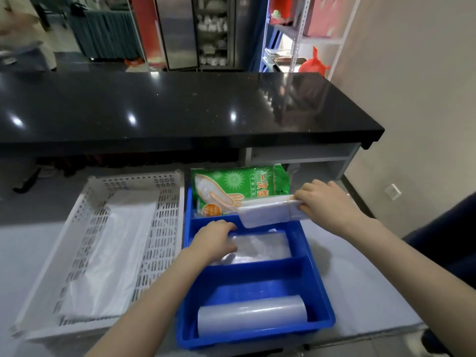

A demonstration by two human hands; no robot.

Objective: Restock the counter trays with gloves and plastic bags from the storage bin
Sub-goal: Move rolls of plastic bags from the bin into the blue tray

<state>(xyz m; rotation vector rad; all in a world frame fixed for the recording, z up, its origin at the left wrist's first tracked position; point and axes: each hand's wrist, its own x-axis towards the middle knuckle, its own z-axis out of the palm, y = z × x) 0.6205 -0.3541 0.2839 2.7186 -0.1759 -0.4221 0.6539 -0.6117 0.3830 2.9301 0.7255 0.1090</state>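
Note:
A blue divided tray [313, 274] sits on the grey counter in front of me. Its far compartment holds a green pack of disposable gloves [239, 188], standing tilted. A flat stack of clear plastic bags [260, 247] lies in the middle compartment, and my left hand [213, 239] presses on its left end. My right hand [325, 199] grips the right end of a white folded bundle of bags [265, 212], held over the divider between the far and middle compartments. A clear roll of bags [251, 316] lies in the near compartment.
A white perforated basket [167, 202] with white plastic bags [108, 256] stands left of the blue tray. A black glossy countertop [180, 106] runs across behind, with a shelf beneath. Metal shelving and a red bag stand at the back right.

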